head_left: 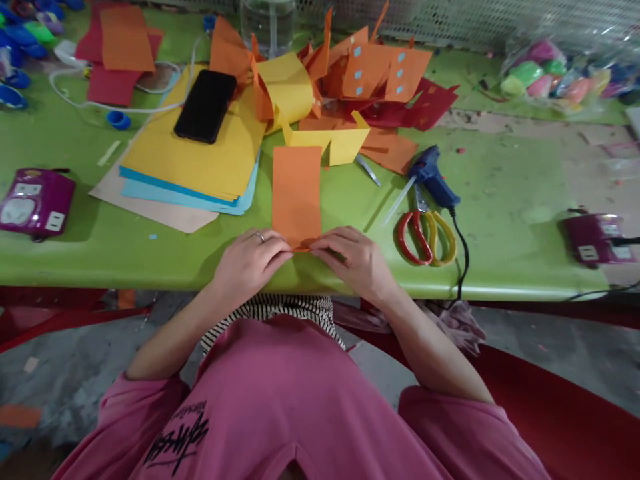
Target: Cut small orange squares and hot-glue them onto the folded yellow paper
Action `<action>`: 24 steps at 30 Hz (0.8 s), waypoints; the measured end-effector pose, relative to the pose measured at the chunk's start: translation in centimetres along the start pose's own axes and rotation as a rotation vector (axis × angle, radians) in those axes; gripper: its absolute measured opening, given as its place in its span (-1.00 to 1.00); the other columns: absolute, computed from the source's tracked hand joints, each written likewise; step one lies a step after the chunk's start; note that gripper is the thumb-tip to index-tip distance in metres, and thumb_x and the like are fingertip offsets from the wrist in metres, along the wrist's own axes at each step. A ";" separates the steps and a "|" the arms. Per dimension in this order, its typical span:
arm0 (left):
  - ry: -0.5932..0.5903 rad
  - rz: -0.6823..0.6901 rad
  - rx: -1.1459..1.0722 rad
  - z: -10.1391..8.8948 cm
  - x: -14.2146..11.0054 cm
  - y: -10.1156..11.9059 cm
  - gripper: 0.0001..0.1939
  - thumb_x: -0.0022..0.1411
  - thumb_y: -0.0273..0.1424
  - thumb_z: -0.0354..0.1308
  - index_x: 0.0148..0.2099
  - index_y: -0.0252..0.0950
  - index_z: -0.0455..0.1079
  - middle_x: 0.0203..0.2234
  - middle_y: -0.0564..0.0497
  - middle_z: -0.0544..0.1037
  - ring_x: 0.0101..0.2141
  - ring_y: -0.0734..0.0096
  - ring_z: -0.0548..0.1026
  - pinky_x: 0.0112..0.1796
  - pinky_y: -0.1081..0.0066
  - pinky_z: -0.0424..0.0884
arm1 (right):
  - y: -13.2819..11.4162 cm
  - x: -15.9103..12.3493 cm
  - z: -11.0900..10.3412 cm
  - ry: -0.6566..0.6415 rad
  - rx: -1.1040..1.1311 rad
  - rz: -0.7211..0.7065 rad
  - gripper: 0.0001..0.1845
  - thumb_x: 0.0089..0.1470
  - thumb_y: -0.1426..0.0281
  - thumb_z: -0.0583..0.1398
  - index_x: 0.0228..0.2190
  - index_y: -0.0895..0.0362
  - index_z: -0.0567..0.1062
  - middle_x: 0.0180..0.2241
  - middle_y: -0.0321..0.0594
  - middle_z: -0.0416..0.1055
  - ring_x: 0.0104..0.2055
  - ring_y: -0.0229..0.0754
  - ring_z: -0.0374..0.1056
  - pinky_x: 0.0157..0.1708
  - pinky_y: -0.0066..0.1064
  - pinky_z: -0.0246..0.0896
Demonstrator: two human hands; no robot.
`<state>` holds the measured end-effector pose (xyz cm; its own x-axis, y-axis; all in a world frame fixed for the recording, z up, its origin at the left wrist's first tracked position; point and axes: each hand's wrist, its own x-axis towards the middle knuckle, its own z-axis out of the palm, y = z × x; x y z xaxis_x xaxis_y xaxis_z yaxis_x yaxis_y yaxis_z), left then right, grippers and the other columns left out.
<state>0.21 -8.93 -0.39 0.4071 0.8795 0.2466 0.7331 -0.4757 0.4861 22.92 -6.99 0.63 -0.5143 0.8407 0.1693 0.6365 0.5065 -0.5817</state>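
An orange sheet of paper (297, 193) lies upright before me near the table's front edge, its near end bent into a narrow fold. My left hand (253, 261), with a ring on one finger, pinches the left corner of that fold. At the opposite corner, my right hand (354, 259) grips the paper between thumb and fingers. Just beyond the sheet stands a folded yellow paper piece (345, 143). Scissors (425, 237) with red and yellow handles rest to the right of my right hand, below a blue glue gun (434, 177).
A black phone (205, 105) lies on stacked yellow and blue sheets (185, 170). Cut orange pieces (367, 70) crowd the back. Purple power boxes (37, 202) stand at both sides. A bag of colourful items (555, 73) sits back right. The glue gun's cord (465, 253) hangs over the edge.
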 end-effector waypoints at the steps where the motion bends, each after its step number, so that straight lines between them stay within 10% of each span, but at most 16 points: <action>1: -0.006 -0.019 -0.012 0.0 0.0 0.1 -0.81 0.41 -0.35 0.07 -0.21 -0.26 0.49 -0.26 0.00 0.64 -0.26 0.33 0.55 -0.21 0.35 0.41 | -0.1 -0.1 0.0 0.011 0.002 0.017 -0.79 0.28 0.31 0.14 -0.28 0.05 0.58 -0.27 -0.16 0.56 -0.20 -0.12 0.43 -0.16 -0.23 0.35; 24: 0.021 -0.171 0.064 -0.1 0.1 1.1 -0.91 0.25 -0.43 0.17 -0.35 -0.24 0.35 -0.30 -0.03 0.55 -0.27 0.27 0.52 -0.22 0.28 0.46 | -1.4 -0.7 1.1 0.027 -0.064 0.214 -0.90 0.18 0.31 0.18 -0.37 0.04 0.45 -0.27 -0.18 0.46 -0.17 -0.04 0.31 -0.13 -0.17 0.06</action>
<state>1.00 -9.30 0.21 0.2623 0.9475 0.1829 0.8241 -0.3186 0.4683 21.75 -8.46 0.43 -0.3487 0.9347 0.0690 0.7650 0.3264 -0.5552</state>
